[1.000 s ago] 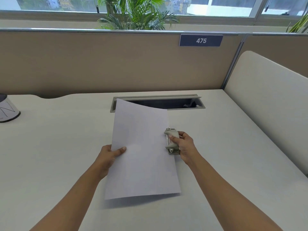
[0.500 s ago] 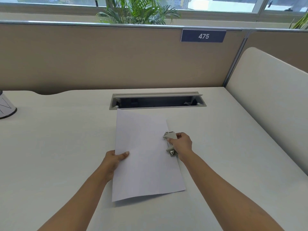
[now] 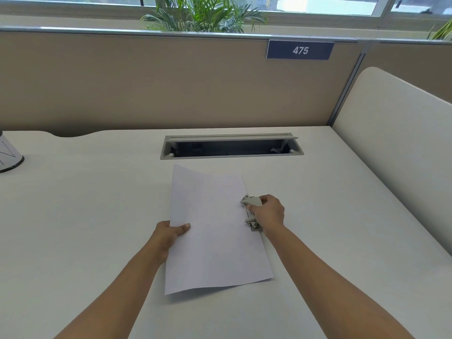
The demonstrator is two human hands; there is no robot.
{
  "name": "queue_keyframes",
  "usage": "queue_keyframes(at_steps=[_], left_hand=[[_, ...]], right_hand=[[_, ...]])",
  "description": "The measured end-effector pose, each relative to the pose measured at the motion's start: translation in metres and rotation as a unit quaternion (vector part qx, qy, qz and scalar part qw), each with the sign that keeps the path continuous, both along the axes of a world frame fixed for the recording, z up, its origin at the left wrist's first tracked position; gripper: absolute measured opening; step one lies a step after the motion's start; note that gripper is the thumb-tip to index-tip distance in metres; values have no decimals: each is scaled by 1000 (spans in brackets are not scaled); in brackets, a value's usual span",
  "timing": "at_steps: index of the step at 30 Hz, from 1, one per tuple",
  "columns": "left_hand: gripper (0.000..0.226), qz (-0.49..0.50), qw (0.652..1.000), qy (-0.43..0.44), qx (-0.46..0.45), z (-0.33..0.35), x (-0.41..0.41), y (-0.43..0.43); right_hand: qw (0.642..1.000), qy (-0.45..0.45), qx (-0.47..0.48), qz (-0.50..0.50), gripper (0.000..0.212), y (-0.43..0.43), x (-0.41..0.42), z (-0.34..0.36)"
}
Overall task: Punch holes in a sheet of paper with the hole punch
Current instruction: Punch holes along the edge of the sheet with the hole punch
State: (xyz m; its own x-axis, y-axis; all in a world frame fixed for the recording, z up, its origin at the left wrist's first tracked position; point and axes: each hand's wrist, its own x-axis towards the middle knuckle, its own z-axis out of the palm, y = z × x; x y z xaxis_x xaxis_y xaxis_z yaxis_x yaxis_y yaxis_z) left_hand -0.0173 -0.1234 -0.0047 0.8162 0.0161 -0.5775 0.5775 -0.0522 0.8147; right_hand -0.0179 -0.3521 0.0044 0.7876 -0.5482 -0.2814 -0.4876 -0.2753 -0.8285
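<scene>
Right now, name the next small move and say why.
Probably press the hole punch down with the right hand gripping it: the sheet seems tucked into it at its right edge, and the left hand pinches the opposite edge.

The sheet of paper (image 3: 215,231) is plain white, faintly lilac; the hole punch (image 3: 252,201) is pale grey. The desk (image 3: 85,216) is cream, the partition (image 3: 146,81) beige, its number plate (image 3: 300,50) navy with white digits, the plant (image 3: 203,13) green.
</scene>
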Motion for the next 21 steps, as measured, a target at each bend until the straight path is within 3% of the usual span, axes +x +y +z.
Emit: queue_keyframes(at_steps=[14,17,19,21], left_hand=[[38,4,1000,2,5,2,0,-3],[41,2,1000,4,6,3,-1,-3],[40,1,1000,5,6,3,-1,-2],[38,-1,1000,7,5,3,-1,-2]], right_hand=[[998,-21,-58,30,21,-2,-6,-3],[997,-22,-69,37,31,1,-10,1],[983,-42,-164,75,42,6,-16,0],[947,-116,-265,139,40,14,-23,-3]])
